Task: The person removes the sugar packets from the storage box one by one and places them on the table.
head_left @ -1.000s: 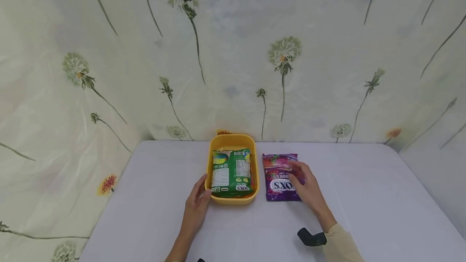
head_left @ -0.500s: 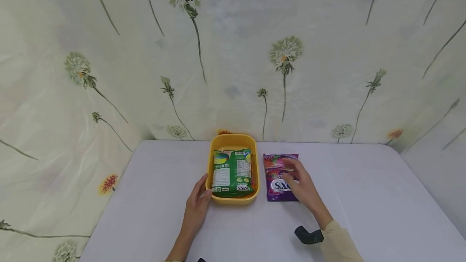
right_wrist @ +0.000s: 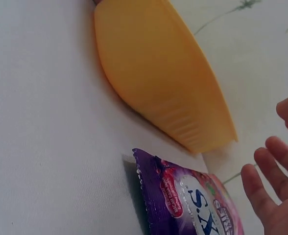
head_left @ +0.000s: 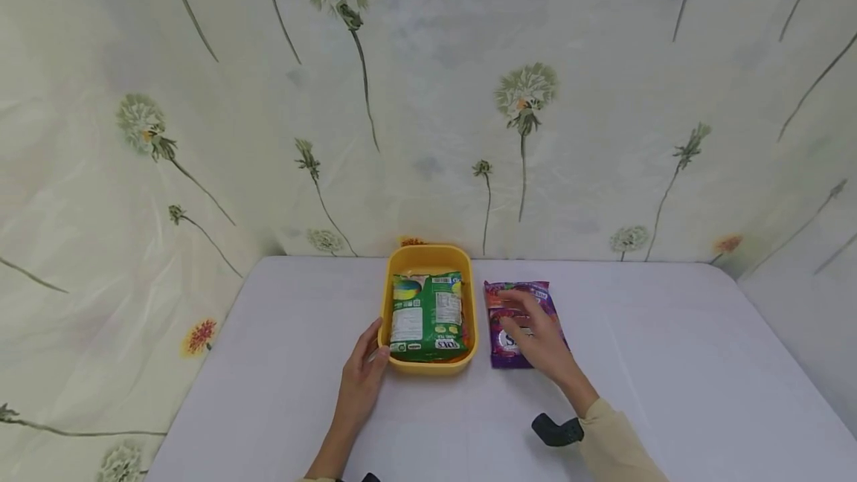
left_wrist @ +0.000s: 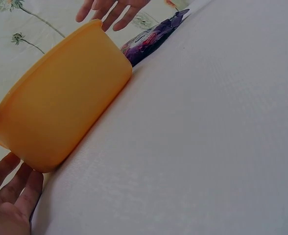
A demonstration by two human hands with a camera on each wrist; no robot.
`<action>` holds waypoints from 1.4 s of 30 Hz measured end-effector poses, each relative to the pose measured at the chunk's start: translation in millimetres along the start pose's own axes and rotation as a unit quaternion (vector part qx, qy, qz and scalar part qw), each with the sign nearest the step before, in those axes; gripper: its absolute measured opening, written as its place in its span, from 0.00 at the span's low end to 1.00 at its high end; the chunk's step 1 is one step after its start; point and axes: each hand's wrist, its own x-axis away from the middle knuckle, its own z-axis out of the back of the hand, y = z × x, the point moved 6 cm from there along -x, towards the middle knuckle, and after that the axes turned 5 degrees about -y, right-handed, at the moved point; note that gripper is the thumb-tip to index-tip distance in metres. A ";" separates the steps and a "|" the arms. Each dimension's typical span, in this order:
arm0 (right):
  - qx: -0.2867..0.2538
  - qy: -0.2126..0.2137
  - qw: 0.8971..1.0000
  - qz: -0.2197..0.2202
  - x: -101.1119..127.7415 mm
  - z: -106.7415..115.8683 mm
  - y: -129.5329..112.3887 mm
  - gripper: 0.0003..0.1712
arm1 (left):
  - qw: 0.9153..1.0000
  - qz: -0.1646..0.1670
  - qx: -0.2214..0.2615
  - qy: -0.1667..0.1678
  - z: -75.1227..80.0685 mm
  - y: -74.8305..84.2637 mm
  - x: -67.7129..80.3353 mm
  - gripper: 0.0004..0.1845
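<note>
A yellow plastic container (head_left: 428, 369) stands on the table and holds a green Fox's candy bag (head_left: 428, 318), with something orange-red partly showing beneath it. My left hand (head_left: 362, 381) holds the container's near left corner, thumb at the rim and fingers against the outer side wall, as the left wrist view (left_wrist: 16, 196) also shows. Just right of the container lies a purple Fox's Berries candy bag (head_left: 509, 352). Over that bag hovers my right hand (head_left: 538, 341), fingers spread and loosely bent; in the right wrist view the fingers (right_wrist: 259, 188) are apart from the purple bag (right_wrist: 183, 200).
A white cloth covers the table (head_left: 288, 333). Behind it hangs a pale curtain (head_left: 428, 95) printed with dandelions. A black curved device (head_left: 557, 430) sits at the right wrist, by the beige sleeve (head_left: 616, 441).
My right hand has moved left across the purple candy bag, uncovering its right side. The left hand, the container and both bags have stayed in place.
</note>
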 end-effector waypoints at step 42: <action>0.016 -0.092 0.996 0.018 -12.1 -44.8 -26.1 0.20 | 1.000 0.007 -0.002 -0.023 3.9 33.6 12.3 0.27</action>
